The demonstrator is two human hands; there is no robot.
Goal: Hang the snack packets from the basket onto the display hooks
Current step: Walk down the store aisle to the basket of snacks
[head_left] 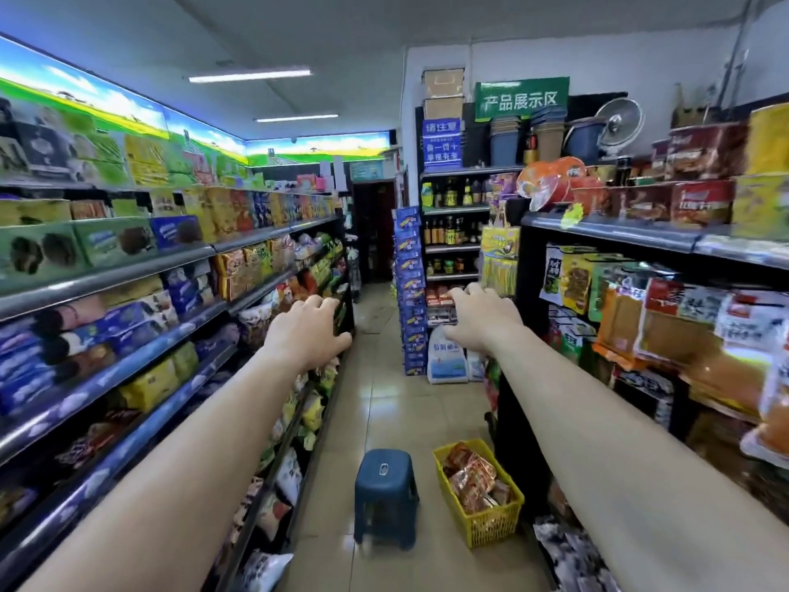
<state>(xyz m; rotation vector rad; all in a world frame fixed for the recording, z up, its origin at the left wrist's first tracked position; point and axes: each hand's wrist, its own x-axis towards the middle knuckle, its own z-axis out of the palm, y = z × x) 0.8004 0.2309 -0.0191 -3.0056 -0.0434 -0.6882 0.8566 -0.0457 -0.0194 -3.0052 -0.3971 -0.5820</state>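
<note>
well below left grip (pixel 307 331) and right grip (pixel 482 318), snack packets (pixel 471 478) lay in the yellow basket (pixel 486 527) on the floor (pixel 384 399). both grips loosely curled, holding nothing. packets looked light, crinkly, slippery; best pinched at top header.

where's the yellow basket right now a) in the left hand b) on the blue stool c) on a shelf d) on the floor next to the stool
D: the yellow basket stands on the floor beside the blue stool, snack packets inside.
</note>
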